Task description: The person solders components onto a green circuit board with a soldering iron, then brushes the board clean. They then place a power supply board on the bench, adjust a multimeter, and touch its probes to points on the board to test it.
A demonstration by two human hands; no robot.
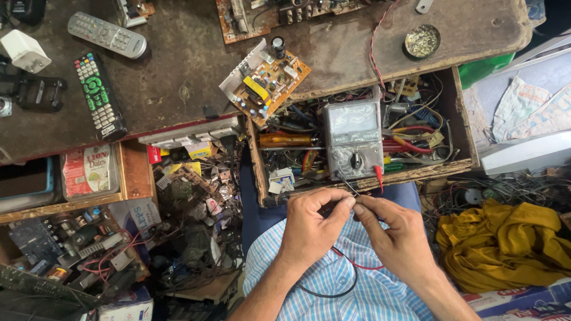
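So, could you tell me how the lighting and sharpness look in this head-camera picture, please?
Head view: even, soft daylight, no hard shadows on the workbench; mild glare on the multimeter window; both the left hand and right hand are sharp; the clutter at lower left is dim; the edges bend slightly from the wide lens.

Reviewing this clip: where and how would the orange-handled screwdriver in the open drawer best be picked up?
Grip the orange-handled screwdriver by its thick handle, pinching from above. It lies flat, handle toward the drawer's left wall, shaft running right under the grey multimeter. The handle is its only broad, exposed part; wires crowd below it.
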